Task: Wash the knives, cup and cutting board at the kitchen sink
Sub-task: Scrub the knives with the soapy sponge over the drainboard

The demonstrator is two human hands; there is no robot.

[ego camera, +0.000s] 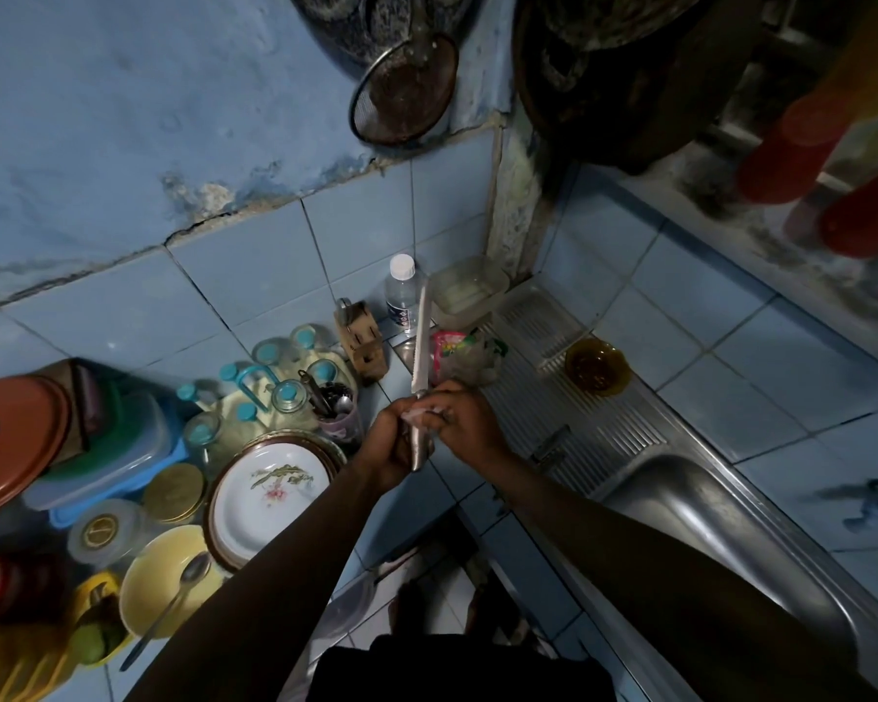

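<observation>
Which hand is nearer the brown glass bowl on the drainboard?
Right. The right hand, rubbing the knife where blade meets handle, sits just left of the brown glass bowl. The left hand, its grip on the handle, lies farther left.

You have one knife [421, 342] in view, long and serrated, and two hands: the left hand [389, 445] and the right hand [470, 420]. One wooden knife block [362, 338] stands on the worktop [427, 478], with one clear bottle [402, 291] and one clear lidded box [470, 291] beside it. Count one stack of floral plates [269, 491], one yellow bowl [166, 580] with one spoon [173, 600] in it, one amber glass bowl [597, 367] on the drainboard, and one sink [721, 529]. Several glass jars with blue lids [289, 395] cluster together; you cannot get an exact number. One mesh strainer [404, 91] hangs on the wall.
</observation>
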